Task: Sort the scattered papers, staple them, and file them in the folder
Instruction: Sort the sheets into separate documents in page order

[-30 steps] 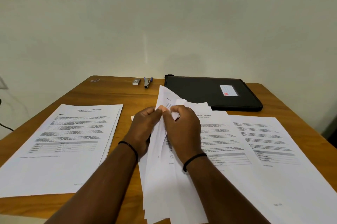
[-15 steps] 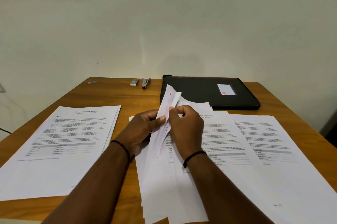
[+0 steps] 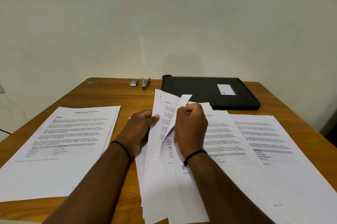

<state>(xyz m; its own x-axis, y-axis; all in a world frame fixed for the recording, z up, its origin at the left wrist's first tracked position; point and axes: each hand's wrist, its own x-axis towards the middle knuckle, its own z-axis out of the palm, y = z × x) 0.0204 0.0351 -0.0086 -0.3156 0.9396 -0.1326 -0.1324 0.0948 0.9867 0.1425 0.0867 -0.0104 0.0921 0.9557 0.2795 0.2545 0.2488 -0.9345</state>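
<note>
**Sorting pages: go one sheet at a time**

I've got the loose bundle of papers (image 3: 164,160) in front of me on the table (image 3: 113,96). My left hand (image 3: 138,132) grips its left edge, thumb on top, fingers curled underneath. My right hand (image 3: 189,125) is closed around the corner of one sheet (image 3: 184,101), peeling it up off the "Section 4" page.

What works for me, I think: pinch only the top corner, so two sheets don't come up stuck together, and read the heading before dropping it anywhere. Left hand should hold firm or the whole bundle fans out.

One sorted pile (image 3: 73,141) sits to the left, and more pages (image 3: 264,141) lie to the right. The stapler (image 3: 145,83) and staple box (image 3: 134,83) wait at the far edge, just beside the closed black folder (image 3: 206,92). Nothing's stapled or filed yet, far as I can tell.
</note>
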